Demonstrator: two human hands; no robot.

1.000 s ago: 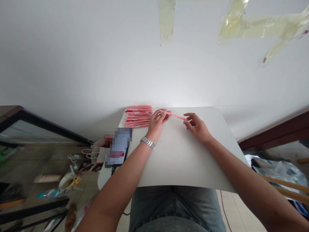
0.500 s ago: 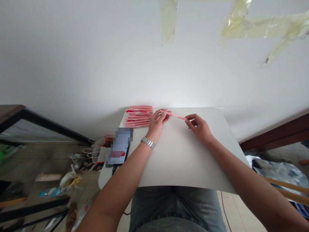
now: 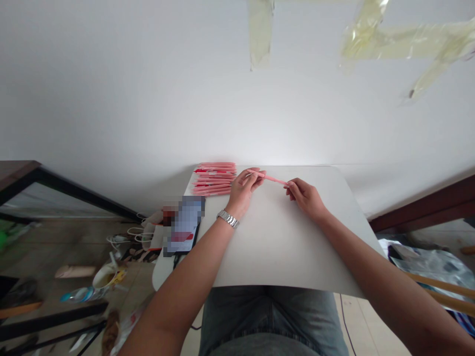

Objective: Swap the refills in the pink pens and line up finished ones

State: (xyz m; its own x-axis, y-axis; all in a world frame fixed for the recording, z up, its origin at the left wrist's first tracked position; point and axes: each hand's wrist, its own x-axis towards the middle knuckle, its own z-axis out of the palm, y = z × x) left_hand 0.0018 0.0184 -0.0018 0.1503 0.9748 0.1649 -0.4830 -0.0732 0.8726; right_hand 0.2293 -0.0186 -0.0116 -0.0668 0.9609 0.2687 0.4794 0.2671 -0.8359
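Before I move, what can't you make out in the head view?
All in the head view:
- Right tip of the pink pen: hidden by the fingers of the right hand.
- Any print on that pen: too small to read.
- Whether the left hand touches the pen pile: they overlap from this angle.
- Phone screen: blurred into blocks.
- Wall tape: cut off by the top edge.

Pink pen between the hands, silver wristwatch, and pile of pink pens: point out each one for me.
Pink pen (image 3: 275,179): head view, on the uncovered stretch of its barrel.
Silver wristwatch (image 3: 228,218): head view, on its band.
Pile of pink pens (image 3: 214,181): head view, near its middle.
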